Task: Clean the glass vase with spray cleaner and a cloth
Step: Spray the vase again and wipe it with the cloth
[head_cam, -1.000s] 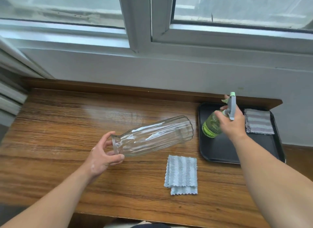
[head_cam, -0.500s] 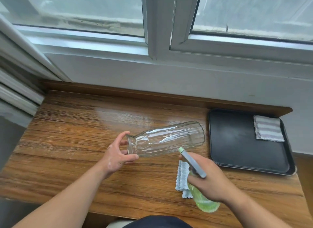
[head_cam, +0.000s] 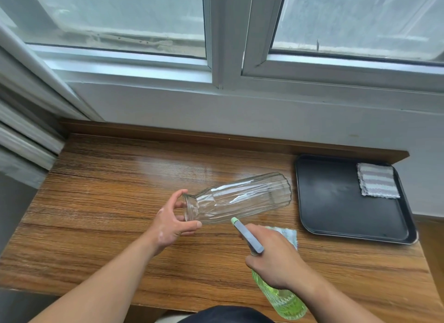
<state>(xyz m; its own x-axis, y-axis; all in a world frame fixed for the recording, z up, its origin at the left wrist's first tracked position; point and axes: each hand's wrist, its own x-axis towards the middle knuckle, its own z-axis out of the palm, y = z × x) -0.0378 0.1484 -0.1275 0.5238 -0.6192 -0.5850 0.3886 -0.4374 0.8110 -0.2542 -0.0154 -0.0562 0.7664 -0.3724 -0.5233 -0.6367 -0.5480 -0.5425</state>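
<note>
The left hand (head_cam: 171, 224) has its grip curled round the neck of the glass vase (head_cam: 240, 197), which lies on its side over the middle of the desk (head_cam: 108, 202), bottom toward 3 o'clock. The right hand (head_cam: 276, 258) has its grip wrapped round the green spray bottle (head_cam: 283, 301), nozzle aimed toward 11 o'clock at the vase. A blue cloth (head_cam: 289, 235) peeks out behind that hand. At 3 o'clock sits a black tray (head_cam: 336, 202) with a striped cloth (head_cam: 377, 183).

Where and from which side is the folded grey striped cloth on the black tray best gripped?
Pinch the folded grey striped cloth at its near left corner, from above: it lies flat in the far right corner of the black tray, whose rim likely crowds its other edges.
</note>
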